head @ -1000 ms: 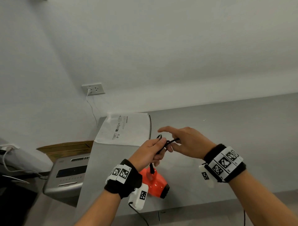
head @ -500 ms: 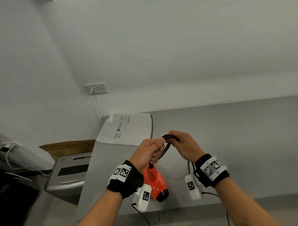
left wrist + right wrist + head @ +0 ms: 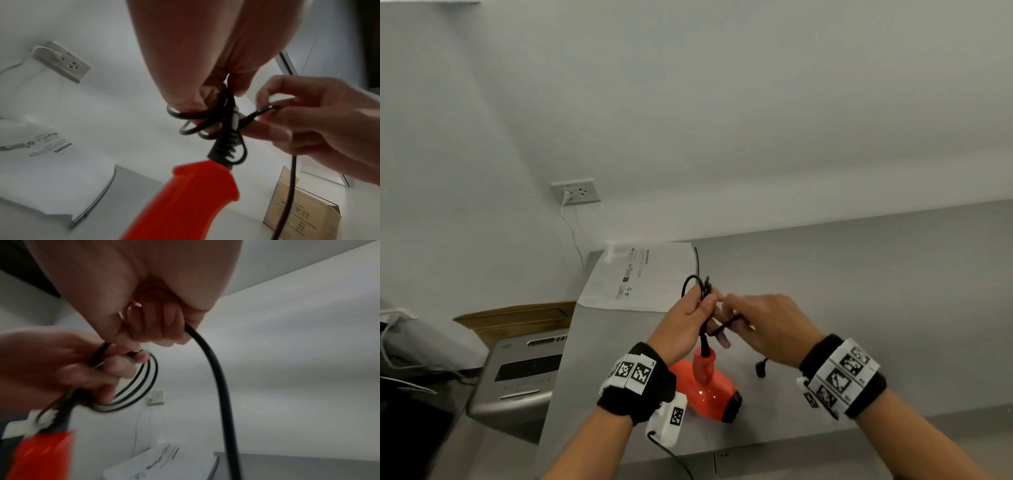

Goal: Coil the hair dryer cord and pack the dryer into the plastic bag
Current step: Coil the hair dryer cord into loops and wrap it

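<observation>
Since half a second ago the right hand (image 3: pixel 763 325) has swung off the bundle and now pinches a fresh bend of the thin black rubber cord (image 3: pixel 207 120), feeding it toward the left hand (image 3: pixel 685 325). Left fingers (image 3: pixel 240 84) are clamped on several gathered loops just above the glossy orange plastic hair dryer (image 3: pixel 709 387), which hangs below them. Coiling is partway; slack and plug (image 3: pixel 760 369) trail under the right fingers. The white printed plastic bag (image 3: pixel 640 277) lies flat beyond both hands.
</observation>
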{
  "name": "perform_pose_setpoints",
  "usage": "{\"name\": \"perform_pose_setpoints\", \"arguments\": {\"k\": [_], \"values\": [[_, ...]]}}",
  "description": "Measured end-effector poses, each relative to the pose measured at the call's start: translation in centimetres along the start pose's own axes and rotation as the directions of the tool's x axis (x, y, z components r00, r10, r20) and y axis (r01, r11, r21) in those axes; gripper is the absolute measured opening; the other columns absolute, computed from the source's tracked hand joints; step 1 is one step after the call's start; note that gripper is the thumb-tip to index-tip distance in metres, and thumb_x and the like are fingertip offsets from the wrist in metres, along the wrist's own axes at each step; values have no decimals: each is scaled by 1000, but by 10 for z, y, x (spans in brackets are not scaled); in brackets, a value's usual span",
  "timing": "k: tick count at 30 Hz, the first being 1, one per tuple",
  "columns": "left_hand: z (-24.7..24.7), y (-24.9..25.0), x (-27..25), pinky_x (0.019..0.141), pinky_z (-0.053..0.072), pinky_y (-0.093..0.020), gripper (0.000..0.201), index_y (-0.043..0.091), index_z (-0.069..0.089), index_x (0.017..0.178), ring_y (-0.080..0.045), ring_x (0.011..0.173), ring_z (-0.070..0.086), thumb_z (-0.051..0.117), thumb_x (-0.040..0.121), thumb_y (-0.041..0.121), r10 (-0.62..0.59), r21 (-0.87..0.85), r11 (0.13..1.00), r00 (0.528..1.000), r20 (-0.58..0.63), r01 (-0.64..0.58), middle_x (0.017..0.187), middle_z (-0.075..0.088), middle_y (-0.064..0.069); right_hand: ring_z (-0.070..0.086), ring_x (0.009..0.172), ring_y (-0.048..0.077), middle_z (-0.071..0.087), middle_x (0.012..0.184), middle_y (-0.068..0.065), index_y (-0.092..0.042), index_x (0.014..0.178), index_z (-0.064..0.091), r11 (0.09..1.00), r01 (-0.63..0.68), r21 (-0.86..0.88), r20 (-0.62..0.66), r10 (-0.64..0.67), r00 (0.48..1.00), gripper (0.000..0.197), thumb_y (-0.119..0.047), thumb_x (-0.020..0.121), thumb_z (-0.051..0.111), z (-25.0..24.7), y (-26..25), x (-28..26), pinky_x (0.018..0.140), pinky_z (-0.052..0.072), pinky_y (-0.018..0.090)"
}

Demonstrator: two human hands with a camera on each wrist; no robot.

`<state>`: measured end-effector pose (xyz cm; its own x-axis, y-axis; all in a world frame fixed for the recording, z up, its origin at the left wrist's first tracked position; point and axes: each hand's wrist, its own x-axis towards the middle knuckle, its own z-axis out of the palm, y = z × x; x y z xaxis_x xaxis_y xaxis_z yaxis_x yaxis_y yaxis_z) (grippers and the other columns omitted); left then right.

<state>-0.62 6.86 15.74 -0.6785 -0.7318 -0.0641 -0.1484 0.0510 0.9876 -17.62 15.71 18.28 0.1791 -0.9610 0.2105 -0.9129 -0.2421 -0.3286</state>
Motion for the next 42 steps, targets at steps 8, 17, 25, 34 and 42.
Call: {"name": "perform_pose_setpoints", "arguments": {"k": [8,17,25,34,42], "values": [[8,6,-5,49,35,-29,39,6,59,91,-11,39,27,45,105,40,-66,-206,975,992,110,88,51,35,1,55,66,3,49,67,-23,-42,132,47,980,-90,175,94,74,993,51,-39,84,65,-3,20,20,72,56,31],[2,3,-13,67,51,-36,39,14,60,73,-15,39,33,53,100,41,-43,-96,994,995,93,52,46,33,3,55,62,23,53,59,-4,-21,61,50,941,-276,194,-6,283,959,22,-27,81,59,7,27,23,60,48,41],[11,-18,2,51,37,-29,32,19,57,73,-8,43,34,52,101,33,-9,30,999,983,-181,15,52,37,11,40,50,9,47,53,-6,-16,59,56,775,-334,537,-14,405,914,32,-22,89,67,30,34,23,53,36,24],[-15,-25,14,44,18,-23,39,20,52,67,-10,44,22,47,105,28,-70,-113,993,951,-301,37,54,31,7,51,66,3,53,75,-10,-27,70,60,821,-467,328,201,422,884,29,-23,98,60,107,91,-71,72,46,31],[-9,-20,21,42,18,-21,38,16,50,70,-10,43,21,45,106,26,-80,-133,990,960,-267,46,53,30,7,60,93,23,55,94,-2,-15,88,66,925,-380,-13,398,353,846,39,-41,104,42,91,49,-67,79,43,33]]}}
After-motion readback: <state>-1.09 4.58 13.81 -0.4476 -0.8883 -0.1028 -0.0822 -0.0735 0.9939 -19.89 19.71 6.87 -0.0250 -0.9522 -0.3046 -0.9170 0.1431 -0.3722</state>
